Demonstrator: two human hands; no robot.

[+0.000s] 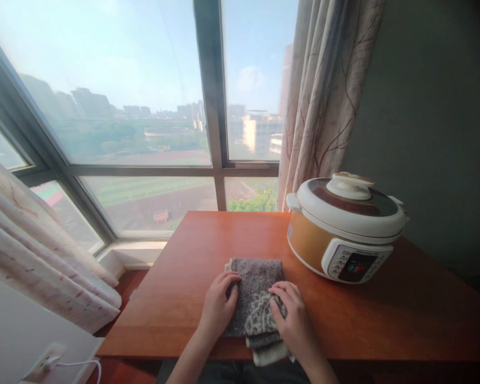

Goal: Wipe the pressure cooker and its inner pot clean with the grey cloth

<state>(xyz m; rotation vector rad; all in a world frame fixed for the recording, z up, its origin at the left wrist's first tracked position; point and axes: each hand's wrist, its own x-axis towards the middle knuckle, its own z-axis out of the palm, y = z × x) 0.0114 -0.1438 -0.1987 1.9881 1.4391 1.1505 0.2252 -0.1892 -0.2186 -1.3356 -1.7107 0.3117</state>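
Observation:
A folded grey towel (260, 277) with a cream pattern lies on the wooden table in front of me. Its lower right part is folded in layers that hang slightly over the near edge. At the towel's left side rests my left hand (220, 301), fingers bent and thumb apart, fingertips on the cloth. My right hand (293, 312) lies over the right side, fingers and thumb spread on the patterned part. Neither hand visibly grips the fabric.
A white and gold electric pressure cooker (346, 229) stands on the table (164, 304) to the right. Beyond the table are windows (144, 106) and curtains (324, 80). At the lower left, a white cable (80, 364) is plugged into a wall socket.

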